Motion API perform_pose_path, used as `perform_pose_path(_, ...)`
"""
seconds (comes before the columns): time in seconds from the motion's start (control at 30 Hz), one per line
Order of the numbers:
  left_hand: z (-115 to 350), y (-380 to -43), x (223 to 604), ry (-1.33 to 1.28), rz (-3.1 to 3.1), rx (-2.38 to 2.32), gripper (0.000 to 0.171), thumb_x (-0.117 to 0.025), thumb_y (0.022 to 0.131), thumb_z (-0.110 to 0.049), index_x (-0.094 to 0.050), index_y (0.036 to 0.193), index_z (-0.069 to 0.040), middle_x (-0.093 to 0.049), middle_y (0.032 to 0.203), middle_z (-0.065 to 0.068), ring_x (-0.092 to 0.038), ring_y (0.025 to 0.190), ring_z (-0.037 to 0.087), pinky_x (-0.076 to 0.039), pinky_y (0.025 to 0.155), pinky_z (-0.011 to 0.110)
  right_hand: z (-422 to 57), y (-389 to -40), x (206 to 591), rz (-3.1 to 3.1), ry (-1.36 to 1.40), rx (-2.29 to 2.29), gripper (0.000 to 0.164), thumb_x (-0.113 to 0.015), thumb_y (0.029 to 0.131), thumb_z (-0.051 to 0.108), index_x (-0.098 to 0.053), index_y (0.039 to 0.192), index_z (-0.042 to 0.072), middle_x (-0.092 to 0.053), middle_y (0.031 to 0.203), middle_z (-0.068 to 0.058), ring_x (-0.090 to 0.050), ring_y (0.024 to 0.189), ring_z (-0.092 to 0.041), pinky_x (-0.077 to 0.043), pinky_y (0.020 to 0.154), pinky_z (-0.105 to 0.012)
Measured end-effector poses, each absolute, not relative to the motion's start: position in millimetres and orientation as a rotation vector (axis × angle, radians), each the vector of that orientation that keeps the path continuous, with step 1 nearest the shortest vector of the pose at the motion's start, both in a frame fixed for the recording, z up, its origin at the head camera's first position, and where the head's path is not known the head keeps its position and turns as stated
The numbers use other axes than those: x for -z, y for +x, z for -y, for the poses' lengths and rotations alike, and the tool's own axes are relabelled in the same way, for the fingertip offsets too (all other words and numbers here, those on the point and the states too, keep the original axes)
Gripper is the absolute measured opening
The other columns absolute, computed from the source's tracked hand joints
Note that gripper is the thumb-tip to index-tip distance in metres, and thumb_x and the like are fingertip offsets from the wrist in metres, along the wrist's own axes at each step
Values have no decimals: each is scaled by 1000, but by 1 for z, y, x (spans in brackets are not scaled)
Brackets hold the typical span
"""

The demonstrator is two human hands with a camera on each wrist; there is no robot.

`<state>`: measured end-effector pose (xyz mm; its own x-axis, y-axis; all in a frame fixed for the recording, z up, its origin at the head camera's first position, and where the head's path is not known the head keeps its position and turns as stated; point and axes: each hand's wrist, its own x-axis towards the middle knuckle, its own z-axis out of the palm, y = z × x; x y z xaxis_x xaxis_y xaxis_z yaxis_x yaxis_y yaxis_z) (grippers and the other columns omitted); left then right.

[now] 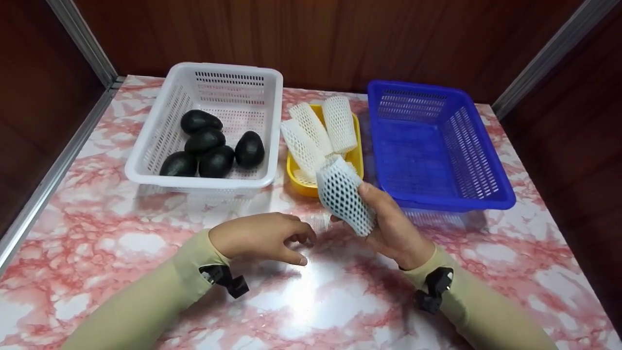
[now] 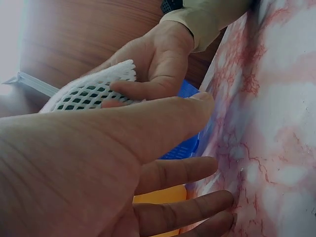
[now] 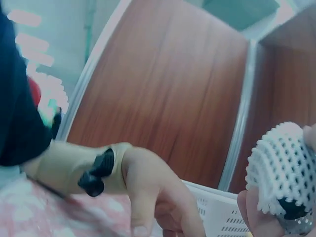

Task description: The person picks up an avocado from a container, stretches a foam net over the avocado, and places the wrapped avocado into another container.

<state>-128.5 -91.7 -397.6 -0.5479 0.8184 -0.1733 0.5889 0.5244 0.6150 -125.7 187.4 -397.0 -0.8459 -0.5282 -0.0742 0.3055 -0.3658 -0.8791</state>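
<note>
My right hand (image 1: pixel 396 228) grips an avocado wrapped in a white foam net sleeve (image 1: pixel 345 194), its dark skin showing through the mesh. In the right wrist view the end of the foam net (image 3: pixel 284 168) gapes over dark avocado skin (image 3: pixel 292 209). To the left, my left hand (image 1: pixel 267 238) hovers over the table with fingers loosely bent and nothing in them. Its thumb and fingers stand apart in the left wrist view. Just beyond the wrapped avocado, a yellow basket (image 1: pixel 360 146) holds several white foam nets (image 1: pixel 338 124).
A white basket (image 1: pixel 204 182) with several bare avocados (image 1: pixel 204 141) stands at the back left. At the back right is a blue basket (image 1: pixel 444 204). Brown panels (image 1: pixel 320 43) enclose the red-and-white marbled table (image 1: pixel 146 243).
</note>
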Motion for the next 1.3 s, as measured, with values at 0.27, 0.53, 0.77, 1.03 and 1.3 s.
perform_pose_path(0.27, 91, -127, 399, 1124, -2326, -682, 45, -78, 97, -38, -74, 135, -16, -76, 125, 5, -71, 112, 24, -56, 102, 42, -185, -118, 389, -1785, -613, 2212, 63, -87, 86, 7, -63, 142, 19, -66, 138, -6, -64, 123, -23, -63, 101, -38)
perform_pose_path(0.53, 90, -126, 402, 972, -2234, -888, 37, -82, 92, -20, -72, 128, -16, -76, 114, 0, -69, 98, 16, -58, 94, 36, -184, -115, 386, -2536, -1403, 1612, 76, -98, 69, 3, -67, 138, 5, -69, 140, -16, -65, 132, -23, -50, 117, -26)
perform_pose_path(0.77, 88, -125, 405, 990, -2278, -866, 50, -80, 89, -14, -68, 137, -18, -75, 123, -3, -69, 108, 13, -57, 106, 39, -183, -113, 391, -2646, -1573, 1290, 77, -99, 69, 5, -64, 138, 11, -64, 143, -13, -65, 131, -27, -51, 114, -21)
perform_pose_path(1.03, 91, -125, 404, 1013, -2303, -834, 45, -80, 89, -16, -68, 132, -16, -76, 119, 0, -68, 102, 13, -58, 100, 37, -182, -115, 389, -2711, -1618, 1210, 83, -101, 68, 10, -59, 139, 6, -64, 141, -12, -66, 130, -29, -53, 116, -25)
perform_pose_path(1.3, 89, -126, 406, 1138, -2356, -720, 34, -77, 96, -33, -77, 125, -15, -75, 118, 5, -68, 104, 19, -56, 95, 35, -203, -130, 355, -2734, -1507, 1381, 85, -94, 70, -1, -54, 146, -2, -66, 136, -20, -69, 118, -28, -65, 95, -30)
